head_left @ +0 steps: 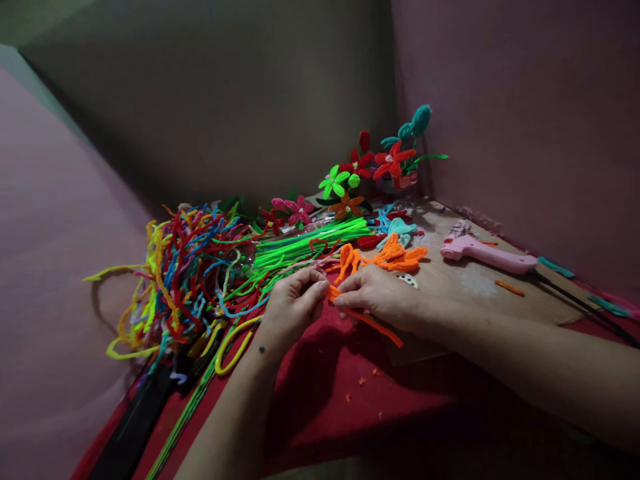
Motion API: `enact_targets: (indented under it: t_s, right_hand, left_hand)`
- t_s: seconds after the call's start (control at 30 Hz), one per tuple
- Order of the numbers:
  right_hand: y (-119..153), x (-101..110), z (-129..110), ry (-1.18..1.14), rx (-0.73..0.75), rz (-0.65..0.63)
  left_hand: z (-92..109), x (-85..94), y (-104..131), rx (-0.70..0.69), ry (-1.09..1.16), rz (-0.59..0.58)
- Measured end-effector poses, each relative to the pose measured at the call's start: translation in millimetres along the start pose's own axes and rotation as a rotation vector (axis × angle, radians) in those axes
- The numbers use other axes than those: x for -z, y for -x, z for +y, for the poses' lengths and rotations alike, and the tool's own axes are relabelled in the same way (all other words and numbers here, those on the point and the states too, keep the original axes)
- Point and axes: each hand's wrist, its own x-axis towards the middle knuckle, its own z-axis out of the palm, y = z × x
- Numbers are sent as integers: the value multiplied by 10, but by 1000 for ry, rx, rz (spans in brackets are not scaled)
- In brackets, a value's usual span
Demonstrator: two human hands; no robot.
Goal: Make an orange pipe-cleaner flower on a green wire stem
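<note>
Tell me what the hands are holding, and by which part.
The left hand and right hand pinch a fuzzy, bright orange stem near its upper-left end; its other end sticks out free below the right hand.

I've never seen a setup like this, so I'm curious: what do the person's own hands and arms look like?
The left hand and right hand are bare: no gloves, and no sleeve, watch or ring shows. A small round spot marks the left wrist.

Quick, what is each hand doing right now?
Left hand: closed, pinching one end of an orange fuzzy stem.
Right hand: closed, gripping the same stem close beside it.
</note>
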Motion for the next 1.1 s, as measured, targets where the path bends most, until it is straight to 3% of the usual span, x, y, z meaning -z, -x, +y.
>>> enact_targets:
  t_s: [0.17,0.3,0.53,0.73,0.87,0.97,1.03,1.1]
  right_hand:
    - [-14,-14,12,-133,-94,-95]
    - [-40,-16,32,-262,-76,-86]
    - [-44,-29,51,-319,-132,-71]
    - [-22,-46,87,-357,-76,-113]
    - [-10,-43,73,-375,-81,-115]
    - [-33,-27,56,-439,-101,-40]
    - [-69,-6,54,-518,-98,39]
    - [-116,18,63,-627,-89,115]
  left_hand:
    - [-10,-34,2,-106,-127,40]
    - [26,-50,-14,-7,-13,70]
    - [5,-25,-25,129,121,-14]
    - [-16,-60,-56,127,206,26]
    - [-33,-97,-71,75,160,44]
    - [-22,-102,-55,12,106,108]
    - [-17,-89,-35,-110,32,155]
    - [-32,-76,-14,-326,-146,151]
